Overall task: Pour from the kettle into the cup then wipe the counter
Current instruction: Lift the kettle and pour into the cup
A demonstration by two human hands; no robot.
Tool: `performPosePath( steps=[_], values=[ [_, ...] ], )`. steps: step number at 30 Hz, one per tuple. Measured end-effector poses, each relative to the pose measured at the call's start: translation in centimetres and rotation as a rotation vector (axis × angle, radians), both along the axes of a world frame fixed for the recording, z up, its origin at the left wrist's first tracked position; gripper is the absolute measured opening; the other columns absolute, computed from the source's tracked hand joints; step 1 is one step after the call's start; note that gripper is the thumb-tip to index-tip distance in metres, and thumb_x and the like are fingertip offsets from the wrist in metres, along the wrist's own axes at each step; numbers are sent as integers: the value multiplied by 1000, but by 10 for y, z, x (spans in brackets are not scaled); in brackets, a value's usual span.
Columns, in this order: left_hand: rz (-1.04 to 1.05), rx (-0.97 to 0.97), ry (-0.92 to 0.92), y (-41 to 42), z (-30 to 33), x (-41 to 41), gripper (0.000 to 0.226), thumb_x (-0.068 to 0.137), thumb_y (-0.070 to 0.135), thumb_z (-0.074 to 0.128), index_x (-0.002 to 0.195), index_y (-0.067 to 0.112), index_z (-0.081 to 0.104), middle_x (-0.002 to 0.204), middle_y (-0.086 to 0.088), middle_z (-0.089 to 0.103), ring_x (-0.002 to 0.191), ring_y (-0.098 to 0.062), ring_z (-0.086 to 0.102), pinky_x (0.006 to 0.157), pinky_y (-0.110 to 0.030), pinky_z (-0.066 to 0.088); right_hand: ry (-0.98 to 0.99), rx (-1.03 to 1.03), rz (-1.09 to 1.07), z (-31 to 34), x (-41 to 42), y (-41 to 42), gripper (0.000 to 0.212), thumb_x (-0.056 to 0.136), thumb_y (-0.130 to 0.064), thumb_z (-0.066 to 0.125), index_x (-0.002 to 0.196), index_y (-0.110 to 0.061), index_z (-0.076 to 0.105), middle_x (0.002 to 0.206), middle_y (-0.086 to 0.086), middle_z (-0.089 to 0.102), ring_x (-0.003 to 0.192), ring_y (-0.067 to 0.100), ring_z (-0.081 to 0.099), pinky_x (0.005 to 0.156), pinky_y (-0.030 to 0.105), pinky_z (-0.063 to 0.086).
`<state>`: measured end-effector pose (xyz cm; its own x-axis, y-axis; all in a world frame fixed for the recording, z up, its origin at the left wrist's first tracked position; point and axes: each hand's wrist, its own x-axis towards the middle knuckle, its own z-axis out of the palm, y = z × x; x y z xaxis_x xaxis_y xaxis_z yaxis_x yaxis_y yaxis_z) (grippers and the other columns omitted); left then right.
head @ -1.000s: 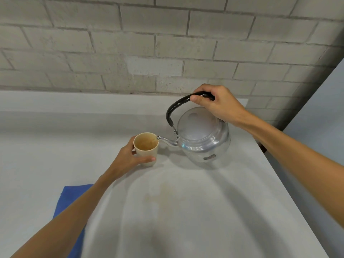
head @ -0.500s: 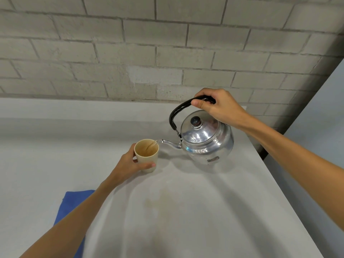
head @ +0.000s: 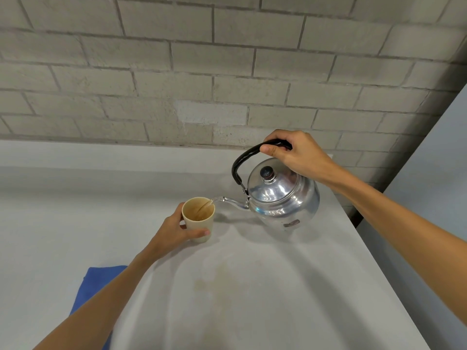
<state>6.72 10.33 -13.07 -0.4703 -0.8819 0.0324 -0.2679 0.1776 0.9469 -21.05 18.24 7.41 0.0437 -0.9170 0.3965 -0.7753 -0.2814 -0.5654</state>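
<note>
Grey brick wall [head: 227, 72] fills the 12 o'clock half, with one lighter patched brick [head: 211, 115] near centre. Pale panel [head: 429, 178] rises at 3 o'clock, a dark gap between it and the wall.

A pale grey counter [head: 265, 299] bears a cup [head: 199, 223], blue cloth [head: 101, 276] and faint stains.
</note>
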Motion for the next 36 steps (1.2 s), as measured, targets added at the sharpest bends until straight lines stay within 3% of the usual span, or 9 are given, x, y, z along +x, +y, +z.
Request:
performPosePath(
  steps=[5, 11, 14, 28, 31, 36],
  values=[
    [3, -2, -10, -1, -1, 0, 75, 53, 41, 88, 116, 43, 49, 112, 15, 64, 98, 1, 62, 71, -12, 53, 1, 13, -3, -1, -1, 0, 15, 87, -33, 63, 94, -21, 67, 85, 5, 70, 78, 19, 61, 70, 26, 45],
    [2, -4, -21, -2, -2, 0, 73, 52, 45, 88, 113, 49, 48, 112, 15, 64, 101, -1, 62, 73, -16, 52, 7, 9, -17, -1, -1, 0, 14, 86, -34, 64, 93, -22, 68, 73, -18, 62, 65, -7, 53, 61, 7, 39],
    [1, 1, -18, -3, -3, 0, 74, 49, 47, 88, 111, 51, 48, 112, 15, 64, 101, -2, 62, 77, -20, 52, 14, -1, -12, 0, 1, 1, 14, 86, -32, 64, 93, -21, 68, 72, -21, 60, 65, -14, 53, 63, 2, 38],
    [-4, 6, -12, -3, -4, 0, 76, 53, 42, 89, 116, 45, 48, 113, 13, 65, 102, -7, 63, 78, -23, 53, 61, 8, -19, 5, 7, 1, 19, 86, -34, 64, 97, -19, 69, 88, -3, 71, 80, 11, 61, 66, 8, 40],
    [-5, 10, -7, -3, -4, 0, 76, 52, 43, 89, 116, 45, 48, 114, 12, 65, 103, -7, 63, 80, -25, 53, 62, -4, -17, 6, 9, 1, 18, 85, -33, 65, 97, -19, 70, 88, -4, 70, 79, 11, 61, 65, 4, 39],
    [-9, 16, -6, -3, -4, 1, 73, 52, 41, 89, 113, 48, 48, 113, 12, 65, 103, -9, 63, 79, -24, 53, 73, -13, -15, 7, 11, 1, 18, 85, -31, 66, 97, -18, 70, 91, 1, 72, 84, 15, 63, 68, 10, 42]
  ],
)
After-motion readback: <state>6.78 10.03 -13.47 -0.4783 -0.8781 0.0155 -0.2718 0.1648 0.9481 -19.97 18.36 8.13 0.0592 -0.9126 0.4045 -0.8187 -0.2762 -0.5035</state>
